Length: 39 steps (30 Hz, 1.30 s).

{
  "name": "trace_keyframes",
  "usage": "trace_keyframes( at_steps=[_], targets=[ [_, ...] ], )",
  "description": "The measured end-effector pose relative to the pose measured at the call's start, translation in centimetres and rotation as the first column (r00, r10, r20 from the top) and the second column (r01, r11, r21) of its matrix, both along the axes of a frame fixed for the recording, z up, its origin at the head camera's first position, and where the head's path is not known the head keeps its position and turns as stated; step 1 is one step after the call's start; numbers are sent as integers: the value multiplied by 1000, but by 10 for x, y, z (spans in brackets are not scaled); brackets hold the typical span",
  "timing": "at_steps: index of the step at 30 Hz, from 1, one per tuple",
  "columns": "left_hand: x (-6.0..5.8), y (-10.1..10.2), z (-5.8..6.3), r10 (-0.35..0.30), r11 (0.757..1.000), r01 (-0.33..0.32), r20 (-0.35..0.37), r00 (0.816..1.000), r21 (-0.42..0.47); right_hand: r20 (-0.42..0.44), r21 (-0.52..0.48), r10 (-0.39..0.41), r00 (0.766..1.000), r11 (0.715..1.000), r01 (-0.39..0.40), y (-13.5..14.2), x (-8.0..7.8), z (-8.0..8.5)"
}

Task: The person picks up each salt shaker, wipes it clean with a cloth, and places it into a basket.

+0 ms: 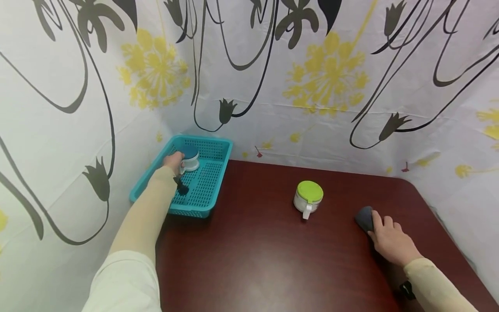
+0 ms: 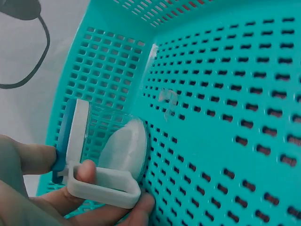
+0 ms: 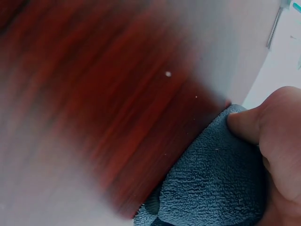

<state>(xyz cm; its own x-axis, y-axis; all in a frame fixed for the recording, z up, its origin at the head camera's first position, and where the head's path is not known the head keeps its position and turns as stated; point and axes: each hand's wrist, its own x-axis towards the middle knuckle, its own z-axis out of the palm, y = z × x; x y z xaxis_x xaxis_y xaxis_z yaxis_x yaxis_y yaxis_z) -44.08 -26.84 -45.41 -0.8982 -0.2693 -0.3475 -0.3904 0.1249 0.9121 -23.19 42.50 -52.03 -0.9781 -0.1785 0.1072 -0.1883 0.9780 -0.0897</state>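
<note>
Your left hand (image 1: 174,162) grips the handle (image 2: 103,193) of the blue-lidded jar (image 1: 191,158), which is upright inside the turquoise basket (image 1: 201,184). Well right of the basket, your right hand (image 1: 393,242) grips the grey-blue cloth (image 1: 364,218) against the counter (image 1: 265,242); nearer the basket, also rightward, stands the green-lidded jar (image 1: 309,196)

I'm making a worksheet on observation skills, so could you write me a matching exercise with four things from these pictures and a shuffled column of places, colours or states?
Things:
1. Blue-lidded jar
2. Green-lidded jar
3. Cloth
4. Basket

Places, colours or states:
A. Grey-blue, held by the right hand
B. Turquoise, with many small holes
C. Gripped by the left hand
D. Standing on the dark red-brown table, touched by neither hand

Right pairs: 1-C, 2-D, 3-A, 4-B
</note>
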Motion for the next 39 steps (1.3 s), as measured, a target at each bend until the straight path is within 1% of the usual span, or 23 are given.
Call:
trace_keyframes(
  at_steps=[2, 5, 8, 12, 14, 17, 18, 20, 23, 24, 25, 28, 30, 33, 36, 38, 39],
  targets=[
    [6, 2, 4, 5, 995, -5, 1, 1000, -104, -2, -6, 4, 1000, 1000, -4, 0, 0, -1],
    [15, 4, 12, -4, 973, 3, -1, 1000, -230, 12, -21, 3, 1000, 1000, -3, -1, 0, -5],
    [18, 2, 18, -35, 954, 34, 2, 999, -299, 25, -31, -1, 1000, 1000, 2, -3, 1, -9],
    [18, -3, 19, -73, 922, 67, -1, 997, -382, 25, -29, -4, 1000, 1000, 5, -3, 1, -10],
    [18, -2, 22, -80, 910, 59, -33, 996, -411, 23, -26, -3, 1000, 1000, 4, -3, 2, -10],
    [17, 3, 30, -79, 895, 17, -119, 990, -445, 22, -23, -7, 1000, 1000, 7, -2, 4, -10],
    [17, 6, 35, -86, 882, 5, -150, 985, -471, 22, -26, -9, 1000, 1000, 10, -2, 5, -11],
    [18, 14, 46, -96, 865, -21, -207, 974, -501, 28, -34, -14, 1000, 999, 15, -2, 6, -10],
    [22, 28, 63, -120, 839, -46, -267, 956, -543, 32, -41, -23, 999, 999, 24, -2, 8, -10],
    [25, 33, 68, -132, 829, -51, -285, 949, -556, 33, -42, -25, 999, 999, 26, -2, 7, -10],
    [28, 38, 73, -139, 826, -61, -308, 941, -560, 34, -42, -26, 999, 999, 27, -2, 7, -9],
    [40, 55, 86, -166, 806, -89, -368, 915, -585, 59, -50, -22, 998, 998, 25, -1, 4, -3],
    [49, 69, 93, -188, 802, -98, -405, 895, -589, 86, -63, -25, 996, 998, 30, 2, 1, 4],
    [62, 96, 101, -209, 804, -110, -450, 868, -584, 117, -84, -33, 993, 995, 44, 8, -2, 17],
    [77, 125, 104, -241, 796, -118, -489, 838, -594, 110, -105, -34, 993, 993, 46, 9, -5, 26],
    [86, 145, 103, -269, 797, -98, -496, 826, -596, 104, -116, -32, 994, 992, 45, 7, -4, 28],
    [91, 155, 102, -290, 800, -75, -494, 820, -595, 102, -122, -34, 994, 991, 46, 5, -2, 28]
  ],
)
